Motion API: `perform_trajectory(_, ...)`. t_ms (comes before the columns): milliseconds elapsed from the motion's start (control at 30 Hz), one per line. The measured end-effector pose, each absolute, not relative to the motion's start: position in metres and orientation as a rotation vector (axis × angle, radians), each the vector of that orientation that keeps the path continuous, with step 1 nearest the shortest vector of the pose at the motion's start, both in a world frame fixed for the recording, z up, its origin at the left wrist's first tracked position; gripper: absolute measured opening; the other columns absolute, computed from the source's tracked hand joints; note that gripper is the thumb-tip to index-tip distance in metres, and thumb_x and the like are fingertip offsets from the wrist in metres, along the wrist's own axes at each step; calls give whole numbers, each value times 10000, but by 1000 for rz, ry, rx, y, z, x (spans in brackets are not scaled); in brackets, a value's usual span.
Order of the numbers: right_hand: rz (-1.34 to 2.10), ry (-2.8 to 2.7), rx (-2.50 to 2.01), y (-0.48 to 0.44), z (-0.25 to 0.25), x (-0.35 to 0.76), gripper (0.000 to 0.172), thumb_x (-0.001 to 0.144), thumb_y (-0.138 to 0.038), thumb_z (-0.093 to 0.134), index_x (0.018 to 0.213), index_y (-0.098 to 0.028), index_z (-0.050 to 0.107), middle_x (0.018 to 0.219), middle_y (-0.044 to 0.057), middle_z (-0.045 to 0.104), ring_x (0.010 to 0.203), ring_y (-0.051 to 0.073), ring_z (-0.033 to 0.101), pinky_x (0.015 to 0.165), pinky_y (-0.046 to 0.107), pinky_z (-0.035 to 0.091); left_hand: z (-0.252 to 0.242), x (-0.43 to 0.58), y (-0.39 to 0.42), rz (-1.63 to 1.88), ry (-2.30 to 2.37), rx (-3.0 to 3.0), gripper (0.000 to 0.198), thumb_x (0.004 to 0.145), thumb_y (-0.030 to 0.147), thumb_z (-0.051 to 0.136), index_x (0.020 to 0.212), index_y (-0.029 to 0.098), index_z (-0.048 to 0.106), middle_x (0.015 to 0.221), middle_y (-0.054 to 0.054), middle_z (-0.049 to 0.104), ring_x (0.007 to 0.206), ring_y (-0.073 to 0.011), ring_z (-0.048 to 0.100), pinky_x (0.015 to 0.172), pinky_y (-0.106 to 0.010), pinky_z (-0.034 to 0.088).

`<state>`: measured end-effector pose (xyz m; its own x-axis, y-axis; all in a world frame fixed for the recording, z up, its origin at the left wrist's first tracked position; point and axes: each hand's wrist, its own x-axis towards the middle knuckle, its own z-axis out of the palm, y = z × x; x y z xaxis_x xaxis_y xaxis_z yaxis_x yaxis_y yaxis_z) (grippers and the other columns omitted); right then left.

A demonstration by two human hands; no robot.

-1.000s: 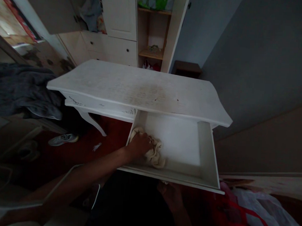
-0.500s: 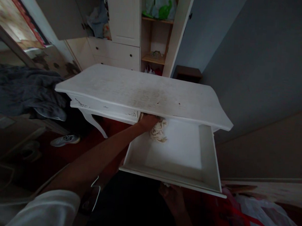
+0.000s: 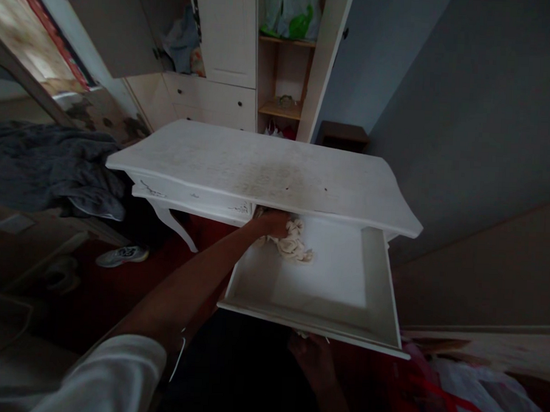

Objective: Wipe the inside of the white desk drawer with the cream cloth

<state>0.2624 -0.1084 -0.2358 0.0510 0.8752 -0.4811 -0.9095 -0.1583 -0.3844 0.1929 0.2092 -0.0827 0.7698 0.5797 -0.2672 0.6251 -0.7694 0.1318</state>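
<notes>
A white drawer (image 3: 336,275) is pulled out of the right side of a white desk (image 3: 195,148). My left hand (image 3: 274,223) reaches into its back left corner, just below the desktop's front edge, with the fingers closed on a crumpled cream cloth (image 3: 295,248). The cloth lies bunched on the drawer bottom. My right hand (image 3: 311,356) is below the drawer front, fingers curled up against its outer face, where a small pale part shows; the fingertips are partly hidden. A dark smudge and two small dark specks mark the desktop.
A grey garment (image 3: 53,166) hangs left of the desk, with a shoe (image 3: 122,256) on the red floor below. Behind stands a white wardrobe (image 3: 230,40) with open doors. A red and white bag (image 3: 476,397) lies at lower right, and a grey wall (image 3: 479,130) borders the right.
My left hand and the cloth have shifted slightly right and towards me in the drawer, and more of the cloth shows. My right hand stays under the drawer front.
</notes>
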Motion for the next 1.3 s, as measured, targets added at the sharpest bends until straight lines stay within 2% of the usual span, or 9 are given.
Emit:
perform_trajectory(233,1580,46,-736,-108,-238,261,264,595,-269,822,570,-183,574,518,-34,462,539,108,441,575,277,397,-73,192,207,-354,926,2704,526,726,233,592,1239,117,600,1197,-149,654,1037,-254,639,859,-303,513)
perform_trajectory(367,1580,2,-728,-109,-236,262,226,633,-269,801,613,-187,592,526,-40,467,523,100,423,561,273,392,-72,184,184,-472,849,2687,432,697,231,607,1106,110,681,1117,-174,677,1004,-289,650,838,-337,518)
perform_trajectory(500,1591,6,-735,-110,-237,264,217,645,-255,795,621,-198,588,521,-40,463,538,116,438,568,285,401,-79,164,146,-538,720,2697,464,692,260,622,1138,140,672,1179,-178,636,1078,-311,615,922,-385,481)
perform_trajectory(633,1613,34,-750,-110,-236,265,236,613,-256,820,614,-191,594,533,-31,499,542,123,460,582,299,417,-86,144,116,-522,770,2539,474,702,313,640,1154,169,639,1129,-139,644,1041,-290,625,888,-373,495)
perform_trajectory(700,1618,37,-764,-110,-234,266,249,604,-262,836,628,-186,600,562,-26,536,553,119,477,586,292,418,-86,137,105,-475,794,2516,434,714,262,630,1135,159,627,1115,-127,638,1018,-266,629,871,-356,500)
perform_trajectory(833,1648,24,-762,-109,-235,268,266,592,-263,854,645,-181,605,582,-30,559,554,109,486,577,276,410,-84,121,91,-174,793,2710,380,745,109,547,1117,158,611,1184,-119,593,1081,-249,581,892,-369,490)
perform_trajectory(1033,1637,25,-785,-109,-234,269,266,596,-288,854,615,-178,612,553,-32,543,540,110,476,586,286,417,-77,102,127,355,545,3016,316,828,93,527,1117,182,620,1339,-108,523,1298,-288,397,1061,-468,373)
perform_trajectory(1133,1615,51,-809,-109,-232,268,261,563,-279,867,648,-175,643,605,-20,587,553,112,485,579,282,410,-72,98,161,597,370,3003,329,796,84,564,1112,161,610,1320,-124,537,1292,-266,410,1107,-460,337)
perform_trajectory(1300,1599,99,-831,-110,-241,268,281,526,-267,871,707,-186,672,659,-11,621,560,120,500,568,283,396,-71,87,186,966,418,2711,407,800,186,632,1198,185,551,1266,-132,563,1235,-244,483,1014,-450,442)
